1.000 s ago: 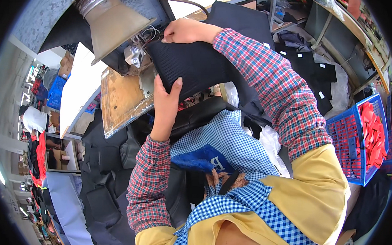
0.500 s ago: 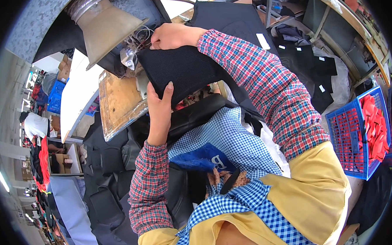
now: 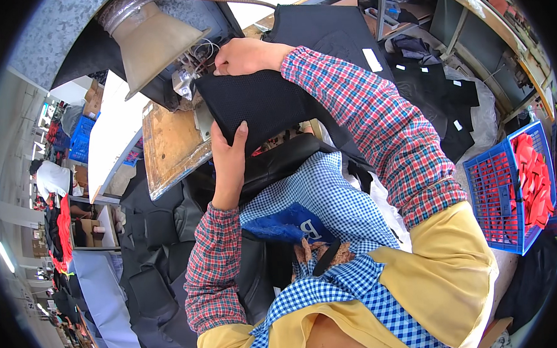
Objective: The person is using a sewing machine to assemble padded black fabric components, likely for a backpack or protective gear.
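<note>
A piece of black mesh fabric is stretched between my hands beside the metal parts of a sewing machine. At its near left edge my left hand grips it, thumb lying on top and the other fingers mostly hidden beneath. My right hand is closed on the far edge, close to the machine's metal parts, with its fingertips curled down. The needle area cannot be made out. Below the fabric, a dark smooth sheet of material hangs over my lap.
A beige cone-shaped hood overhangs the worn wooden board at left. Black fabric panels lie beyond my right arm. A blue basket of red pieces stands at right. Dark pieces pile up at left; a person is farther off.
</note>
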The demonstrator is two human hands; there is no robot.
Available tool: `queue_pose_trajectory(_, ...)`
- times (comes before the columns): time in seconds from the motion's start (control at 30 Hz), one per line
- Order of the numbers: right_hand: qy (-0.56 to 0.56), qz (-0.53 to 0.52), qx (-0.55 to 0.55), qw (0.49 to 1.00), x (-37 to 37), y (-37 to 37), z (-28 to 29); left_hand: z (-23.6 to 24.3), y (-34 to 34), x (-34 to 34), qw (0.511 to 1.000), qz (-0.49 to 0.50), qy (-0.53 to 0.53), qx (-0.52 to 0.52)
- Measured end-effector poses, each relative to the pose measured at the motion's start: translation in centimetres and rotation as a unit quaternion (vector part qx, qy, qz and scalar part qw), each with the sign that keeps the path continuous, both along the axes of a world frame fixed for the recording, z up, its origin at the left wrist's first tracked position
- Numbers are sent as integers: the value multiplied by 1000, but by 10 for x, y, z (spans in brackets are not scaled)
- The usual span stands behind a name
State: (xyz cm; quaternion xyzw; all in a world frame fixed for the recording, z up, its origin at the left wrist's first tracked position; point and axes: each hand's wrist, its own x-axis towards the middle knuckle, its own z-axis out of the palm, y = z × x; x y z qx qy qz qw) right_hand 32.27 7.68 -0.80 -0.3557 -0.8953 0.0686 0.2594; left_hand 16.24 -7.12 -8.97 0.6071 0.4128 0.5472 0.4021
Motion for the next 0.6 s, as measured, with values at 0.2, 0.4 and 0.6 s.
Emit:
queue_pose_trajectory(0.2,4,35,-2,999,1,-14,0,-1,-20,3,1000,11,-1,-18)
queue_pose_trajectory(0.4,28,88,-3,996,38,-57,-5,-10,-67,5,989,-96,45,-106)
queue_pose_trajectory(0.6,133,-193,-76,969,186,-119,-5,-22,-121,-31,944,-167,227,-171)
